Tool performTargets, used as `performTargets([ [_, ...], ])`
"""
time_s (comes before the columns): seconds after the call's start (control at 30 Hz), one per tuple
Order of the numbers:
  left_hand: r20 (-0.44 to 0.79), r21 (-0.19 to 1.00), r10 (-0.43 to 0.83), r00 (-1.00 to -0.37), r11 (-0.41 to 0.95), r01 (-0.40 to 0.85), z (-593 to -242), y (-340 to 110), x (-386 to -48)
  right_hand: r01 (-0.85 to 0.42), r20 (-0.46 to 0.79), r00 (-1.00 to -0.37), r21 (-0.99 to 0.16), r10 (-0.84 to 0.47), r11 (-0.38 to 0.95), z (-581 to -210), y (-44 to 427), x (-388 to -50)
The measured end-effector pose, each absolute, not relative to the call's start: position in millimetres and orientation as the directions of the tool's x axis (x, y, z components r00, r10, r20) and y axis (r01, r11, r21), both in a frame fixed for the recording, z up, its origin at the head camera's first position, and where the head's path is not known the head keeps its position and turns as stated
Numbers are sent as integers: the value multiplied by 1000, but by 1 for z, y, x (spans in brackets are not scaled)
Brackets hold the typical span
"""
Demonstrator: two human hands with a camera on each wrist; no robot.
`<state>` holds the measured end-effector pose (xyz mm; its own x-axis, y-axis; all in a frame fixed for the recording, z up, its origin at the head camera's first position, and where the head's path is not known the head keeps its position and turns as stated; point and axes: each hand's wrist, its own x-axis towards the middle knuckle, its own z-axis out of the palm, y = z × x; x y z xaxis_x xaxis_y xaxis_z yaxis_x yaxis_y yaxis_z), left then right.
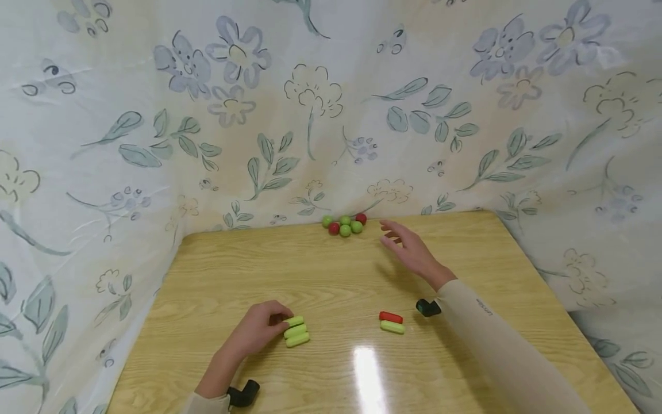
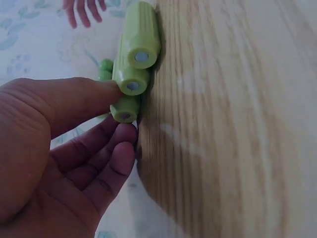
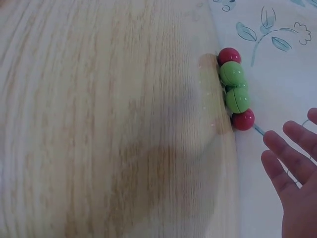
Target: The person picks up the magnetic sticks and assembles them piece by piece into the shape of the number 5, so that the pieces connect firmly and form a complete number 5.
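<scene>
At the left of the table, three yellow-green ridged sticks (image 1: 296, 332) lie side by side. In the left wrist view a pale round disc shows in the near end of each stick (image 2: 141, 37). My left hand (image 1: 261, 328) pinches the farthest stick (image 1: 295, 321) at its left end, thumb on the near side; the index fingertip is partly hidden. My right hand (image 1: 411, 250) hovers over the table's far part, fingers spread and slightly bent, holding nothing. Just left of it sits a cluster of green balls (image 1: 345, 230) and red balls (image 1: 361, 218).
A red stick (image 1: 391, 317) and a yellow-green stick (image 1: 392, 327) lie together right of the middle of the wooden table (image 1: 248, 270). Floral cloth (image 1: 331, 115) hangs behind the table and at both sides. Black wrist devices (image 1: 244, 394) sit on both forearms.
</scene>
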<state>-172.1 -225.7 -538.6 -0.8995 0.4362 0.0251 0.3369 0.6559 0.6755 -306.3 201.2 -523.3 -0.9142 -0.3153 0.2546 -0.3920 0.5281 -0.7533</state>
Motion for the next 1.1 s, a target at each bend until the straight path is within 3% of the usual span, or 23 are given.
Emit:
performTargets([
  [0.3,29,636,463,-886,676,374,-525,-227,-185,-366,229,-924,-762,-306,535,-521,201,-307],
  [0.67,66,592,503,-862,676,440,-489,-202,-235,-380,237,-917,-764,-321,521,-522,197,-307],
  [1.1,23,646,547,-837,630,430,-500,-159,-301,-353,226,-931,-759,-287,548,-527,191,-316],
])
